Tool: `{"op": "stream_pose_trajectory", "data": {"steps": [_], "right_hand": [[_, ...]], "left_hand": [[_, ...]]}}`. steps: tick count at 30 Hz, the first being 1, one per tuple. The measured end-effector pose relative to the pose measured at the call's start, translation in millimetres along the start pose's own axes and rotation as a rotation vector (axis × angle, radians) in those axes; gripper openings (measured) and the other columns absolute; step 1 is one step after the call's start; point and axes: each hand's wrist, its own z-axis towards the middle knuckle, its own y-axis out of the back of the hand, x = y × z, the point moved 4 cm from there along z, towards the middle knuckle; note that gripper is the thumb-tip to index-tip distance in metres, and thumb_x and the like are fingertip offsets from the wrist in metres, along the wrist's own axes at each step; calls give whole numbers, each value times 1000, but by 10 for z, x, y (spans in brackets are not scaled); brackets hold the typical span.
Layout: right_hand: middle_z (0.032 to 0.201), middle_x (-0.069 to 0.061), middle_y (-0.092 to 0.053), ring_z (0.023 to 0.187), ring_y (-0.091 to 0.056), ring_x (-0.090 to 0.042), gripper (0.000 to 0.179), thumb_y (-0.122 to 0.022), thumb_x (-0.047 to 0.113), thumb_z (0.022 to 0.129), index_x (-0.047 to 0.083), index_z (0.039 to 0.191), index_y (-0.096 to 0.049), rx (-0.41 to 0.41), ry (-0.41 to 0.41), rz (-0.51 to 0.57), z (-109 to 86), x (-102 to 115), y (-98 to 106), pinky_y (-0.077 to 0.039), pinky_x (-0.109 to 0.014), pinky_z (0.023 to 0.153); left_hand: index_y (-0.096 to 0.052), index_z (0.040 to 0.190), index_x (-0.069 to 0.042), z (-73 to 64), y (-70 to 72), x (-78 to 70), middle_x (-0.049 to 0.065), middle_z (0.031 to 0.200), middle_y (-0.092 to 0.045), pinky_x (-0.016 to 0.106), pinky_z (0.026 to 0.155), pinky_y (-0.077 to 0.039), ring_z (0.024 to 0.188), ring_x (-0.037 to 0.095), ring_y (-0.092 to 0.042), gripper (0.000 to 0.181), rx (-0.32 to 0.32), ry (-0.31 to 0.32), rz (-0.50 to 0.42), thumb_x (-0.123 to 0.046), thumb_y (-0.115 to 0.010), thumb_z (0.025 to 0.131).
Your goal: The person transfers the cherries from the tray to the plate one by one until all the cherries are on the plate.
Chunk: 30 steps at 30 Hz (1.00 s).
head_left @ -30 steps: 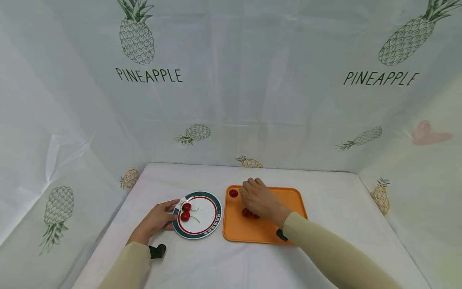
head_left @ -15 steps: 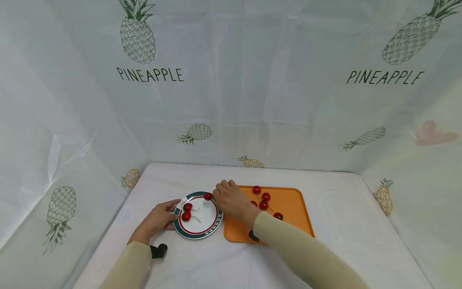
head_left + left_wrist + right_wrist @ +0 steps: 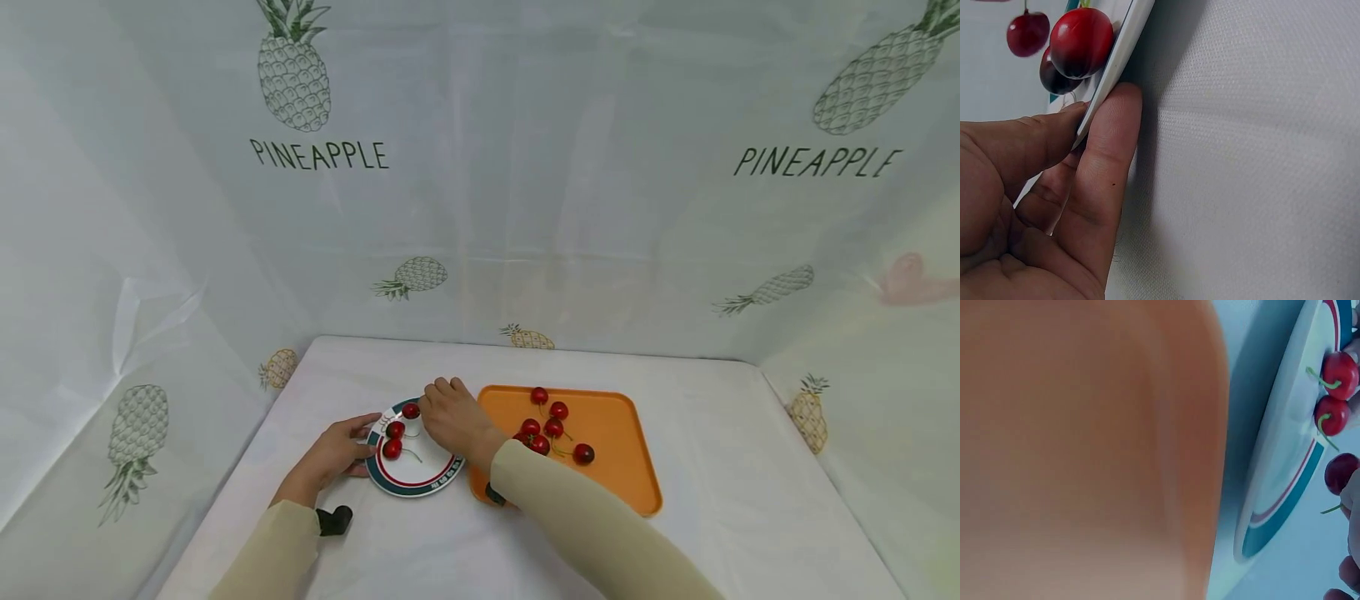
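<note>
My left hand (image 3: 332, 452) grips the left rim of a round white plate (image 3: 429, 468) with a green and red border. In the left wrist view its thumb (image 3: 1047, 140) lies on top and a finger (image 3: 1116, 125) underneath. Two red cherries with stems, a darker one (image 3: 395, 429) and a brighter one (image 3: 392, 449), rest on the plate near that thumb. Over the plate's far side, my right hand (image 3: 456, 421) pinches a third cherry (image 3: 410, 411) by its stem. That cherry hangs in the air in the left wrist view, apart from the other two.
An orange tray (image 3: 615, 479) stands right of the plate, with several cherries (image 3: 553, 427) on it, some partly behind the right forearm. Both lie on a white-covered table (image 3: 720, 467). A white curtain (image 3: 525, 208) printed with pineapples hangs behind and at the sides.
My right hand has moved left from the tray to over the plate, bringing a cherry with it. More cherries on the tray have come into sight. The left hand keeps its hold on the plate.
</note>
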Motion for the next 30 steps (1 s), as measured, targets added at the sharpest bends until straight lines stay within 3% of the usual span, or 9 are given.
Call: {"op": "stream_pose_trajectory", "data": {"steps": [7, 22, 30], "right_hand": [[107, -1, -59, 104, -51, -22, 30, -65, 34, 106, 12, 126, -65, 59, -20, -10, 52, 64, -66, -49, -32, 95], [111, -1, -63, 105, -51, -21, 31, -67, 34, 104, 13, 127, -65, 107, -26, 24, 74, 138, -99, -49, -31, 95], [111, 0, -63, 104, -51, -20, 28, -65, 33, 105, 14, 125, -66, 88, -40, 59, 82, 152, -102, -48, -31, 94]], "left_hand": [[-47, 159, -14, -25, -18, -32, 29, 153, -47, 35, 70, -64, 74, 21, -68, 68, 6, -16, 3, 2, -68, 97], [-46, 160, -13, -38, -14, -36, 30, 153, -46, 34, 71, -65, 75, 21, -68, 69, 2, -12, 5, 1, -69, 97], [-46, 160, -14, -37, -1, -23, 30, 155, -45, 33, 71, -64, 75, 22, -67, 68, 1, -3, 18, 0, -69, 97]]}}
